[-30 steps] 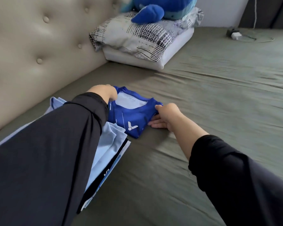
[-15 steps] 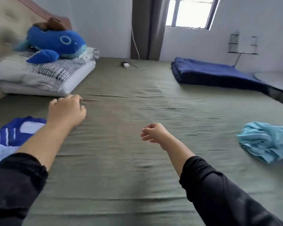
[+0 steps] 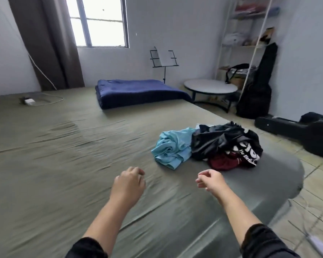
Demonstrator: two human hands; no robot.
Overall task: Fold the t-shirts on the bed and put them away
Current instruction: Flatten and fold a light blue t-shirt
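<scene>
A crumpled light blue t-shirt (image 3: 172, 149) lies on the green bed (image 3: 63, 155) near its right corner. Beside it sits a bunched black t-shirt with white lettering (image 3: 224, 140), and a dark red garment (image 3: 223, 162) pokes out under it. My left hand (image 3: 128, 185) hovers over the sheet, fingers loosely curled, holding nothing. My right hand (image 3: 210, 180) is also loosely curled and empty, a short way in front of the pile. Neither hand touches the clothes.
A folded navy blanket (image 3: 138, 93) lies at the far side of the bed. A charger and cable (image 3: 29, 101) rest far left. Beyond the bed stand a round white table (image 3: 210, 86), a music stand (image 3: 164, 60), shelves and black instrument cases (image 3: 255, 90) on the tiled floor.
Both hands let go of the folded blue shirt at the headboard. My view has swung right, and the hands now reach toward the crumpled pile at the bed's corner.
</scene>
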